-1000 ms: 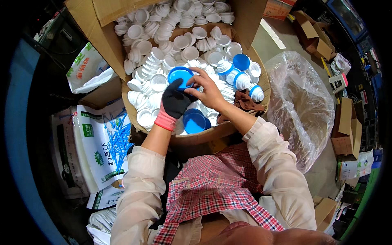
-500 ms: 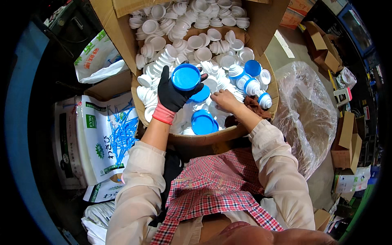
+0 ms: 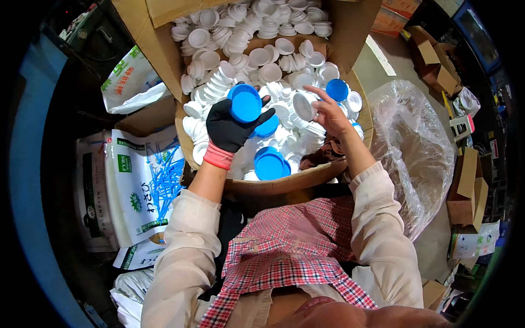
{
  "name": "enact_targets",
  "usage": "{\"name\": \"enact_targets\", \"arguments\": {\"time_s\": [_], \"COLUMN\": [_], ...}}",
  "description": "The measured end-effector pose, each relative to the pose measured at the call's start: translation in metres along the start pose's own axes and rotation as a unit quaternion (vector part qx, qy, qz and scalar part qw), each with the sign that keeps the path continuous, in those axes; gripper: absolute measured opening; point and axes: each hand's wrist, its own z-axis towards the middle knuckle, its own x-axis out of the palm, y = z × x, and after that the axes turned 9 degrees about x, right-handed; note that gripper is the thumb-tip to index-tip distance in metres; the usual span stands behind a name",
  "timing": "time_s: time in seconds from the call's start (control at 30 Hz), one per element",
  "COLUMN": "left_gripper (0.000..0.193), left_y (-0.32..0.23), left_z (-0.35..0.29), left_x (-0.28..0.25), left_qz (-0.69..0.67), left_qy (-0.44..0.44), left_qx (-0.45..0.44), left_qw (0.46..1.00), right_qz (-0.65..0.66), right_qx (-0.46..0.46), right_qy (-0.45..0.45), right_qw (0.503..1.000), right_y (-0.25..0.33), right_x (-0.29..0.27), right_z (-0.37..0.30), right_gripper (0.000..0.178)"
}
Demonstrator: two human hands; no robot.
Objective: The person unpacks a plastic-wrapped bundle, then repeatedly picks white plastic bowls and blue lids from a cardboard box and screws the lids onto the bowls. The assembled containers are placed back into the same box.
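Note:
My left hand (image 3: 225, 129), in a black glove with a pink cuff, grips a round blue plastic cap (image 3: 246, 103), its shallow hollow side turned up. To its right my bare right hand (image 3: 332, 116) holds a round white plastic cap (image 3: 302, 106) tilted at the fingertips, the index finger stretched out past it. Both hands are over a cardboard box (image 3: 262, 186) heaped with white caps (image 3: 216, 82). Among these, just below my left hand, are more blue caps (image 3: 269, 164). Another blue cap (image 3: 337, 90) lies beyond my right hand.
A brown cloth (image 3: 326, 154) lies at the box's near right. Clear plastic sheeting (image 3: 413, 158) bulges beside the box on the right. At left, thin blue plastic pieces (image 3: 164, 180) lie on a printed white sack (image 3: 128, 186). Open cartons (image 3: 465, 186) stand farther right.
My right hand has risen from the pile and moved right and away from me, now with a white cap in its fingers. The left hand has tilted its blue cap slightly.

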Motion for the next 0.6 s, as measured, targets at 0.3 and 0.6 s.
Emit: {"name": "enact_targets", "arguments": {"time_s": [0.3,0.6], "left_gripper": [0.087,0.068], "left_y": [0.02,0.042], "left_z": [0.011,0.0], "left_x": [0.002,0.012], "left_qz": [-0.036,0.78], "left_qy": [-0.07,0.196], "left_qx": [-0.095,0.112], "left_qw": [0.992,0.583], "right_qz": [0.199,0.068], "right_qx": [-0.106,-0.173], "right_qy": [0.103,0.009], "right_qw": [0.969,0.983], "right_y": [0.016,0.017], "right_x": [0.018,0.032], "right_z": [-0.048,-0.047], "right_gripper": [0.082,0.035]}}
